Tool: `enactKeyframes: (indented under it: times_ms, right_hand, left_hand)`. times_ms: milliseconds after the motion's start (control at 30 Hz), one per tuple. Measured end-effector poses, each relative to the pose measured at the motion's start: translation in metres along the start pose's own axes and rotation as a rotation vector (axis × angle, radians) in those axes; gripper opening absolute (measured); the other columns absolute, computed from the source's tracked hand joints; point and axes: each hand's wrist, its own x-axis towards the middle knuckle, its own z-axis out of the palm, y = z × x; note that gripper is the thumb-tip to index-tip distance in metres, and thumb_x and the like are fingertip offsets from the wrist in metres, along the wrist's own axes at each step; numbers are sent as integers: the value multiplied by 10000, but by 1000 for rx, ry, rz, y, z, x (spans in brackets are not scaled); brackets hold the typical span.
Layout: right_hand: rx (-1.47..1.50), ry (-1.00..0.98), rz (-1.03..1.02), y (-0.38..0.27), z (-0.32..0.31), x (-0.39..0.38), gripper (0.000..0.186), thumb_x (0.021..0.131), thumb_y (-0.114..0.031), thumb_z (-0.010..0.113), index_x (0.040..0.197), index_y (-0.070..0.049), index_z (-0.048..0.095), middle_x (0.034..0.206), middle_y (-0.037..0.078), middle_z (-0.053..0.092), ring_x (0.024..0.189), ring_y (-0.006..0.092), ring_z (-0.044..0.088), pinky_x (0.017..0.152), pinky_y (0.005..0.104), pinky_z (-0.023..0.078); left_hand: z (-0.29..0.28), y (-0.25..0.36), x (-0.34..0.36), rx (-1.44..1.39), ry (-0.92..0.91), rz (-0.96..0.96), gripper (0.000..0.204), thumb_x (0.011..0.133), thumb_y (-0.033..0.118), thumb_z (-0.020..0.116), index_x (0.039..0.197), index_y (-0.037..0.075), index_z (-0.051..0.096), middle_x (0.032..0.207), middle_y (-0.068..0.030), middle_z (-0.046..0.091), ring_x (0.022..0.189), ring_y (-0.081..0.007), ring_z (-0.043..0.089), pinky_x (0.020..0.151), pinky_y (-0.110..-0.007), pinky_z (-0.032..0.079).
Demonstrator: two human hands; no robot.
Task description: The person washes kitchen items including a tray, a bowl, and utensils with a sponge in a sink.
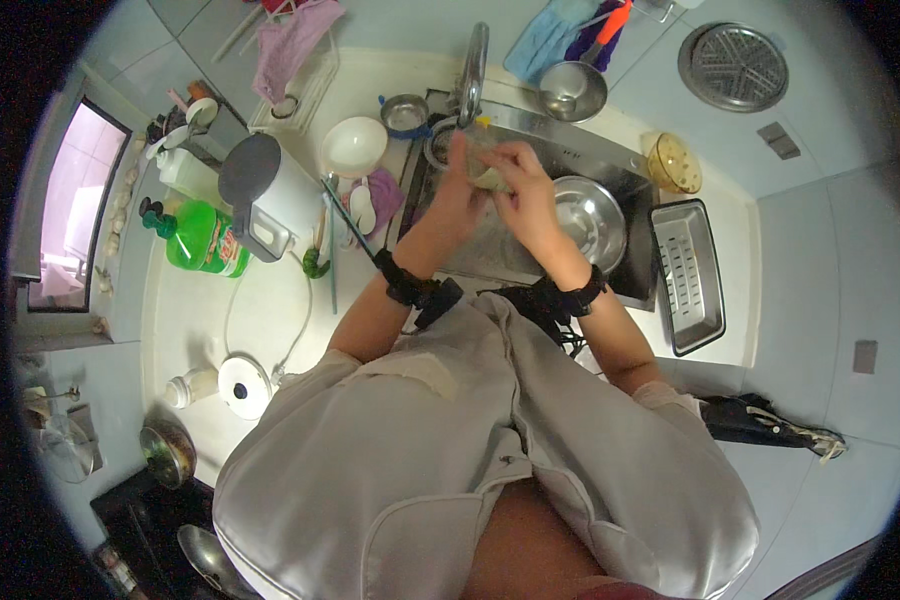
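Observation:
Both my hands are raised over a stainless steel sink (450,240) beneath the faucet (473,65). My left hand (453,190) and my right hand (520,180) grip a small pale greyish-green item (488,172), perhaps a cloth, with fingers pressed around it; its exact kind is hard to make out. A large steel bowl (595,225) sits in the sink at the right, and a small strainer (436,140) is partly visible behind my left hand.
Around the sink stand a white bowl (353,143), small steel bowls (573,95), an amber bowl (675,160) and a steel draining tray (687,280). An electric kettle (265,180), green bottle (200,240) and kettle base (243,388) are on the left counter (175,320).

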Motion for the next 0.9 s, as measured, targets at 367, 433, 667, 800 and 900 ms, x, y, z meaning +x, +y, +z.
enactKeyframes:
  times_ms: [367, 433, 667, 800, 900]
  right_hand:
    - [-190, 12, -187, 32, -3, -1, 419, 508, 114, 431, 846, -66, 602, 871, 96, 481, 846, 283, 469, 736, 347, 405]
    - [-234, 29, -172, 29, -2, 2, 415, 512, 114, 437, 843, -72, 604, 870, 93, 477, 848, 281, 465, 727, 350, 406]
    - [-332, 8, -225, 45, 5, 0, 358, 526, 56, 499, 829, -105, 602, 882, 61, 486, 845, 270, 465, 687, 348, 422]
    - [-261, -98, -221, 15, 15, -7, 301, 536, 10, 536, 806, -111, 590, 908, 47, 503, 841, 260, 475, 690, 344, 434]
    - [-277, -67, -240, 22, 11, -2, 298, 538, 0, 539, 814, -103, 584, 890, 49, 505, 828, 260, 477, 668, 352, 441]
  left_hand:
    - [11, 22, -17, 104, -122, 257, 473, 873, 442, 220, 1044, 54, 428, 940, -83, 533, 880, -203, 518, 800, -328, 409]
    - [10, 25, -18, 201, -160, 432, 465, 874, 437, 222, 1042, 55, 428, 943, -88, 533, 883, -208, 518, 797, -336, 413]
    - [-10, 23, -2, -15, -302, 282, 382, 870, 381, 299, 1021, 72, 467, 955, -74, 535, 885, -203, 519, 783, -341, 420]
    - [-45, 6, 29, -81, -122, 98, 355, 864, 367, 333, 1054, 95, 461, 945, -45, 534, 874, -196, 517, 774, -336, 423]
    - [-39, 4, 33, -63, -112, 87, 361, 862, 365, 353, 1078, 91, 445, 941, -36, 528, 876, -182, 508, 761, -332, 425]
